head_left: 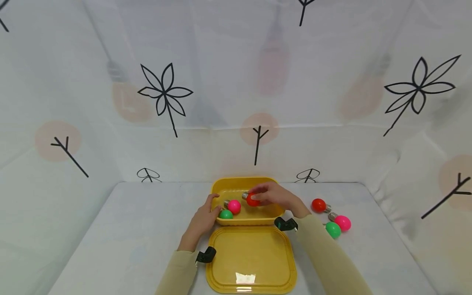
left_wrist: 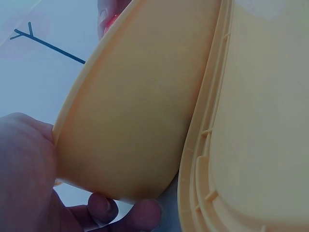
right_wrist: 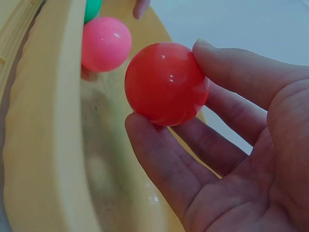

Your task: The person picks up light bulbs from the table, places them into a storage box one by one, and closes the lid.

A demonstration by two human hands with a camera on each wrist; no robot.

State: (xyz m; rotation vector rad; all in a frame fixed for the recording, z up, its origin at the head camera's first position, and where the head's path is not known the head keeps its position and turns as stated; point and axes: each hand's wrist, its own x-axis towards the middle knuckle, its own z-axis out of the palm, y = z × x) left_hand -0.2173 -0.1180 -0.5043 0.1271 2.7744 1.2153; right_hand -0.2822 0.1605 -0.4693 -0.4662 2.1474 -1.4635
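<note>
Over the inside of a yellow plastic container, my right hand pinches a red toy light bulb by its round globe. Its silver screw base points to the left in the head view. My left hand grips the container's left end, with the thumb at the rim and curled fingers along the outer wall. Inside the container, at its left side, lie a pink bulb and a green bulb.
A yellow lid lies flat in front of the container. On the white table to the right are another red bulb, a pink bulb and a green bulb. A patterned white cloth hangs behind the table.
</note>
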